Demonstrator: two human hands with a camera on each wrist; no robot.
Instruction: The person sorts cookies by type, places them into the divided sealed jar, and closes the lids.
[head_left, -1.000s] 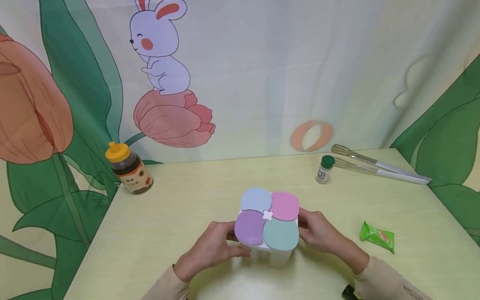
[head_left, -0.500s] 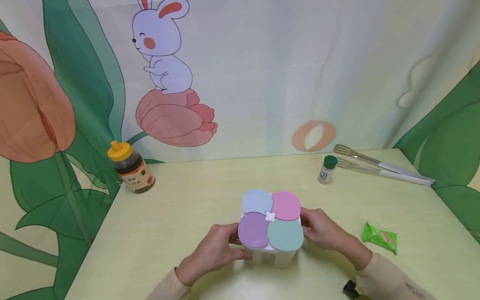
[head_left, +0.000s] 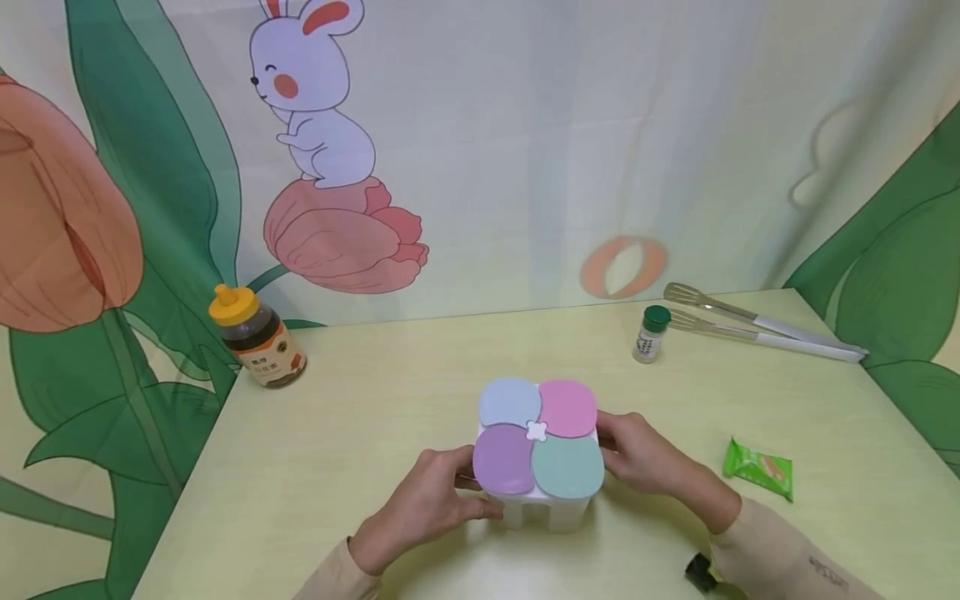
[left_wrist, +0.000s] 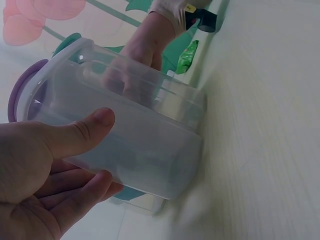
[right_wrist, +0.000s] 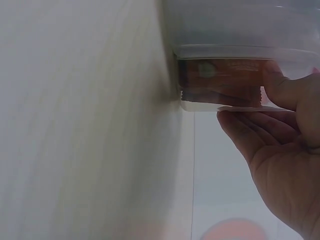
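Note:
A clear plastic storage box (head_left: 566,515) with four petal-shaped lids in blue, pink, purple and green (head_left: 567,467) stands upright on the table. My left hand (head_left: 431,498) holds its left side, thumb toward the front; in the left wrist view the thumb (left_wrist: 82,134) lies along the clear wall, fingers around the corner. On the opposite side my right hand (head_left: 641,457) grips the box, its fingertips partly hidden behind it. The right wrist view shows the right thumb (right_wrist: 281,90) on the wall beside a brown packet (right_wrist: 225,75) inside one compartment.
A honey bottle (head_left: 262,346) with a yellow cap stands back left. A green-capped shaker (head_left: 650,335) and metal tongs (head_left: 765,329) are back right. A green snack packet (head_left: 760,469) lies right, and a black-capped item (head_left: 700,572) sits by the right sleeve. A printed curtain (head_left: 480,150) hangs behind.
The box has turned slightly, its near side shifting a little to the right, with both hands staying on it. The whole view has also shifted slightly.

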